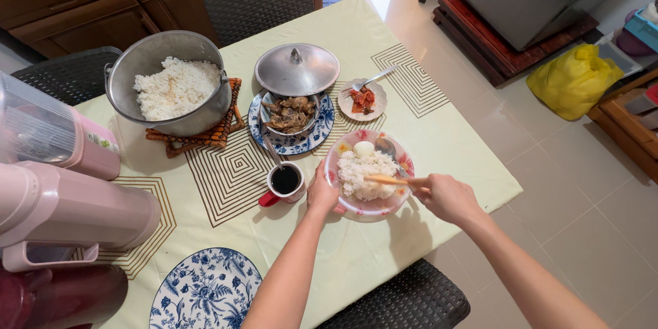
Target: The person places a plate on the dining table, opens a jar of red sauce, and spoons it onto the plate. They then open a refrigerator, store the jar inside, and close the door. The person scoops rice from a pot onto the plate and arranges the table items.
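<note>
A pink floral plate (406, 163) with white rice (363, 171) and a boiled egg (363, 148) sits near the table's right front edge. My left hand (322, 193) grips the plate's left rim. My right hand (444, 196) holds a wooden spoon (385, 179) whose tip rests on the rice. A red mug (284, 184) of dark liquid stands just left of the plate.
A large pot of rice (171, 82) sits on a woven trivet. A blue patterned plate (312, 138) holds a bowl of meat, with a metal lid (297, 68) behind. A small dish of red sauce (362, 99), pink jugs (62, 199), an empty blue plate (205, 291) and wicker chairs (404, 301) surround.
</note>
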